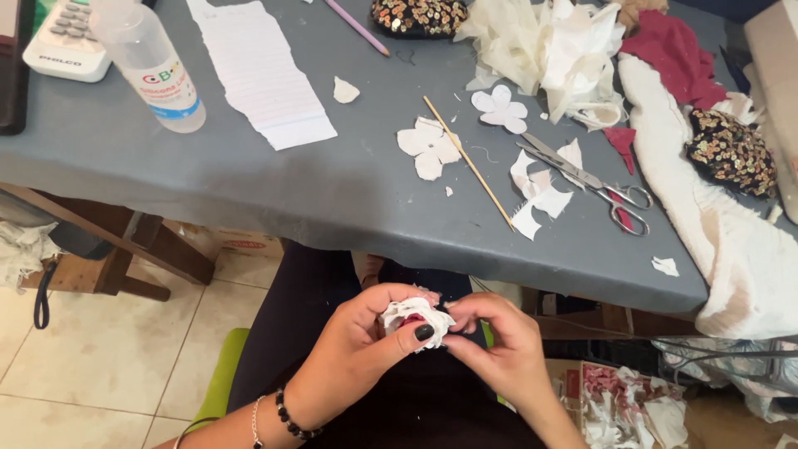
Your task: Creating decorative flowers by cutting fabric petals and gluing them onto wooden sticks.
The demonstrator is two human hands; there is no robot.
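Observation:
Below the table's front edge, over my lap, both hands meet on a small bunched white fabric flower (pixel 413 314) with a bit of pink showing at its top. My left hand (pixel 353 345) wraps it from the left, its dark-nailed thumb pressed on the fabric. My right hand (pixel 499 341) pinches the flower's right side with its fingertips. Bead bracelets ring my left wrist.
The grey table (pixel 332 191) carries white fabric petal cutouts (pixel 429 146), a thin wooden stick (pixel 468 162), metal scissors (pixel 592 181), a clear bottle (pixel 154 62), a lined paper strip (pixel 262 71), a white fabric heap (pixel 544 46), red cloth and sequined pieces. A box of scraps (pixel 623 403) sits at lower right.

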